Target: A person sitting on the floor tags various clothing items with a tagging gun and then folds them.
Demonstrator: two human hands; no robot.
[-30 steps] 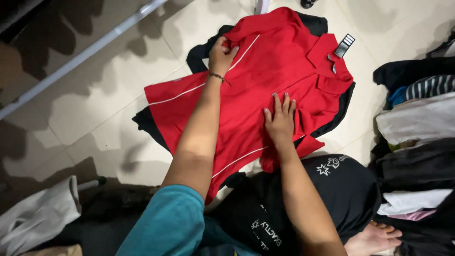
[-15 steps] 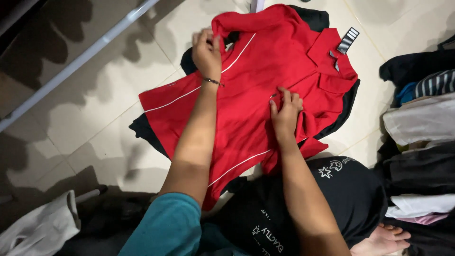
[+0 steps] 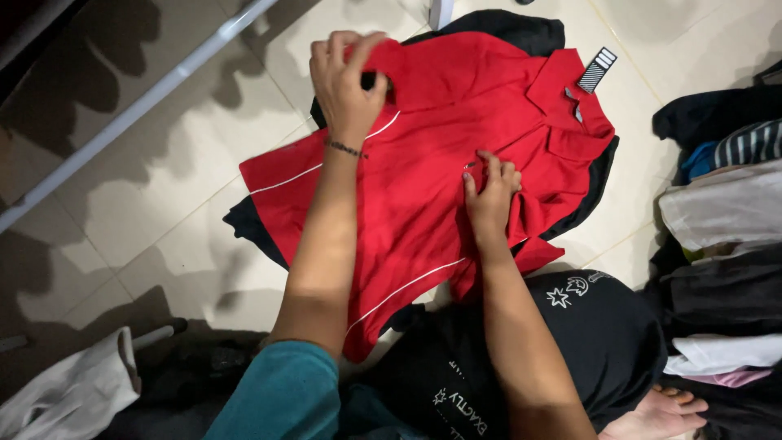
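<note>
A red collared shirt (image 3: 432,163) with white piping and black trim lies spread on the pale tiled floor (image 3: 163,187). A striped black-and-white tag (image 3: 596,70) hangs off its collar at the upper right. My left hand (image 3: 346,77) grips the far sleeve of the shirt and holds it lifted and folded inward. My right hand (image 3: 491,195) pinches the red fabric at the middle of the shirt. A thin bracelet sits on my left wrist.
A heap of dark, white and striped clothes (image 3: 725,212) fills the right side. A black printed garment (image 3: 570,342) covers my lap, with a bare foot (image 3: 652,411) beside it. A white pole (image 3: 138,102) crosses the upper left. A white cloth (image 3: 73,395) lies at lower left.
My left hand has lifted the far sleeve and carried it up and leftward. My right hand went from flat on the shirt to pinching the fabric.
</note>
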